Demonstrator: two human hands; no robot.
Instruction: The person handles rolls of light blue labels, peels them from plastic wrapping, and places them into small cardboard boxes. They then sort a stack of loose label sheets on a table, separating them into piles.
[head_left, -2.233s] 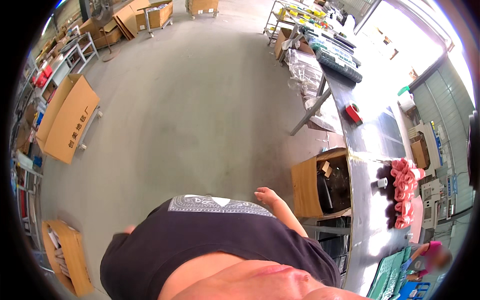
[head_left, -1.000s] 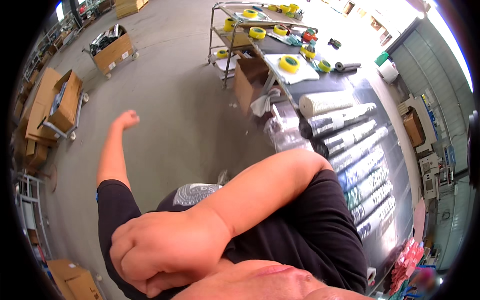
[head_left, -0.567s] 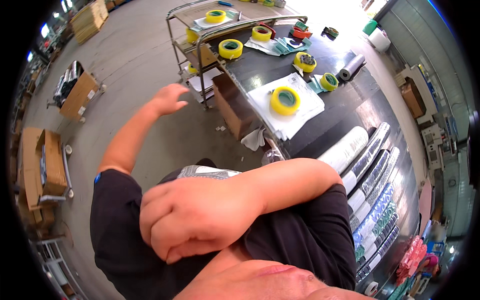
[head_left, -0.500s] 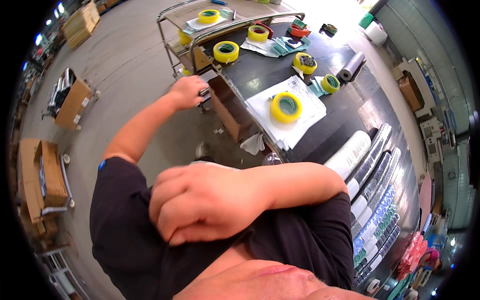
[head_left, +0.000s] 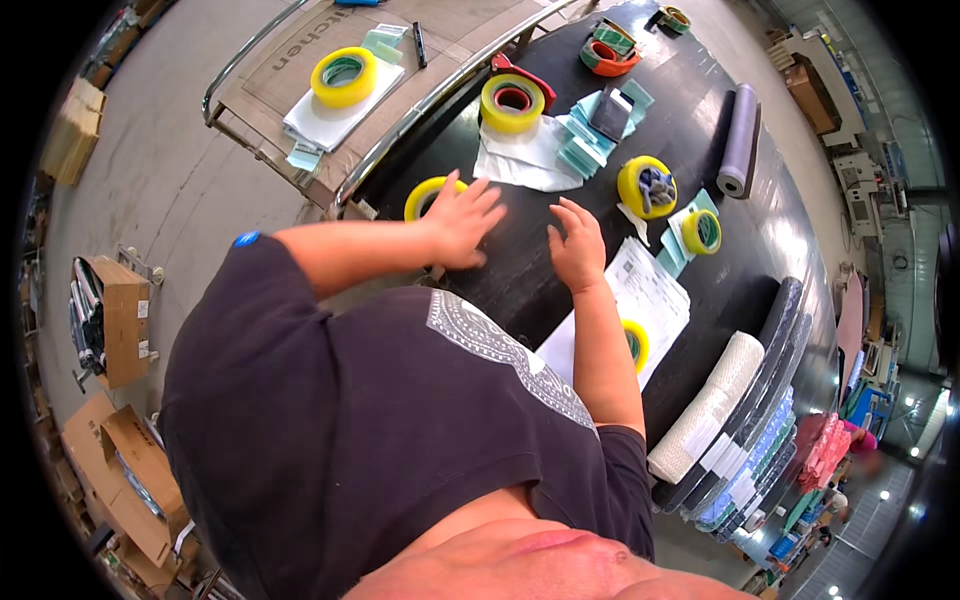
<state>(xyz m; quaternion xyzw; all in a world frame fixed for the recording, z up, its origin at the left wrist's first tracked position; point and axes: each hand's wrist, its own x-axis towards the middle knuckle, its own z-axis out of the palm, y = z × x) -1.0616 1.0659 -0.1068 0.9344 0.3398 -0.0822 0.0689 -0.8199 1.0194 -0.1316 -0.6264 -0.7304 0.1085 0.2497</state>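
My left hand [head_left: 460,226] is over the near left edge of the black table [head_left: 520,275], fingers spread and holding nothing. It partly hides a roll of yellow tape [head_left: 421,199] just behind it. To its right, my right hand [head_left: 577,247] is raised above the table with its fingers stretched and slightly curved, also empty. The right forearm crosses white printed sheets [head_left: 648,290] and covers most of another yellow tape roll [head_left: 636,346]. Ahead of both hands, a tape roll on a red dispenser [head_left: 513,104] stands by a white crumpled sheet [head_left: 525,160].
Light green slips [head_left: 588,150] carry a dark phone-like object [head_left: 611,114]. Farther right are a tape roll with grey gloves [head_left: 655,190] and a grey roll [head_left: 738,140]. Wrapped rolls [head_left: 710,400] line the near right. A metal-railed cart [head_left: 290,80] adjoins the table's left.
My left hand has come up from beside the carton below the table edge and spread its fingers. My right hand has moved from my chest out over the table and opened.
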